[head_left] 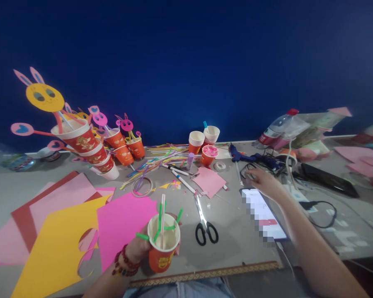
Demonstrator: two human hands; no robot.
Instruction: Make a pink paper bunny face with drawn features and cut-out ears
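Note:
My left hand (139, 250) is wrapped around a red paper cup (160, 261) near the table's front edge. Green bendy straws (159, 223) and a white striped straw (163, 217) stick up out of the cup. Over the top end of a lit phone (264, 215), my right hand (262, 181) reaches forward with its fingers out, and nothing shows in them. Just beyond its fingertips lie a black cable (248, 166) and a blue glue gun (236, 154). Black-handled scissors (202, 223) rest between my two hands.
Rabbit-faced cups (85, 140) stand stacked at the left, behind coloured paper sheets (65, 231). Loose straws (161, 159), pens (183, 181), a tape roll (219, 166) and more cups (196, 140) fill the back. A bottle (275, 128), cables and a black device (328, 180) lie right.

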